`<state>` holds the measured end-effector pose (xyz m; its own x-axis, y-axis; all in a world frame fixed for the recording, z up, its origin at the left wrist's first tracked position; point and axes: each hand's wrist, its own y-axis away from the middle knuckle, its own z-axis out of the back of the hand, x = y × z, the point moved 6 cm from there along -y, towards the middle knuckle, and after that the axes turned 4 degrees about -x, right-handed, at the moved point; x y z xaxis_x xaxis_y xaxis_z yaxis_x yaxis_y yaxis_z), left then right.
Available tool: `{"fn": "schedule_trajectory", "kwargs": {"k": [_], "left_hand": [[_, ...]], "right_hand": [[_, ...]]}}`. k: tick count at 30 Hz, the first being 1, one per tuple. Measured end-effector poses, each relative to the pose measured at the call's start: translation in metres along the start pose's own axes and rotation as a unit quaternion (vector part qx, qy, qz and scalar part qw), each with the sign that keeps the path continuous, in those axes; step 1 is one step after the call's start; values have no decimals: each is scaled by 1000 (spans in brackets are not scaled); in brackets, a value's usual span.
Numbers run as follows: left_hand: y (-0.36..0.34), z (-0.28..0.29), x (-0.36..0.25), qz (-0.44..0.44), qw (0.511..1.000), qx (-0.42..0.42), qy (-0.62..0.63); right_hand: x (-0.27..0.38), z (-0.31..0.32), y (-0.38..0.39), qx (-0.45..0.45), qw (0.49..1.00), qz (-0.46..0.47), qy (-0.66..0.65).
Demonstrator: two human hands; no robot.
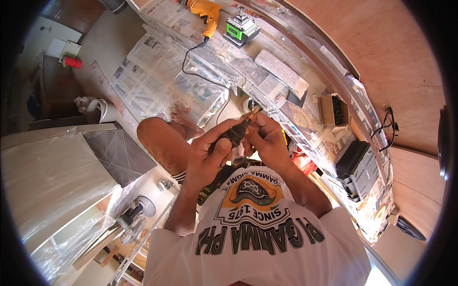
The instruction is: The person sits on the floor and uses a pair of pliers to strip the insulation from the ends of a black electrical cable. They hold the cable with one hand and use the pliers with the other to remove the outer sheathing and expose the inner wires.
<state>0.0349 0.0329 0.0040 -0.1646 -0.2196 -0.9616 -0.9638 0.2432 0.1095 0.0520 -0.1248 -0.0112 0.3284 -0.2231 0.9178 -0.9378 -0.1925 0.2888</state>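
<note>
Dark tool [234,136] sits between both hands, before the white shirt [257,262]. Left hand [213,150]: fingers wrapped tight around the body. Right hand [268,138]: thumb and fingers together on the narrow end, beside a pale tip [254,113]; from where I stand, firmness cannot be judged. Slip risk: twisting under a loose hold could drop it. Snag risk: the black cord [183,66], toward 11 o'clock, could catch a reaching arm. Newspaper-covered bench [267,86] spans 12 to 4 o'clock, bearing a yellow drill [208,15] near 12. Plastic-draped counter [52,164]: 9 o'clock.
</note>
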Motion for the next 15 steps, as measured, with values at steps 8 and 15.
{"fn": "schedule_trajectory", "kwargs": {"k": [8, 15], "left_hand": [[-2, 6, -13, 21, 995, -23, 93], [-6, -2, -19, -273, 928, -174, -183]], "right_hand": [[16, -14, 9, 35, 977, 155, -141], [45, -18, 7, -70, 912, 354, 195]]}}
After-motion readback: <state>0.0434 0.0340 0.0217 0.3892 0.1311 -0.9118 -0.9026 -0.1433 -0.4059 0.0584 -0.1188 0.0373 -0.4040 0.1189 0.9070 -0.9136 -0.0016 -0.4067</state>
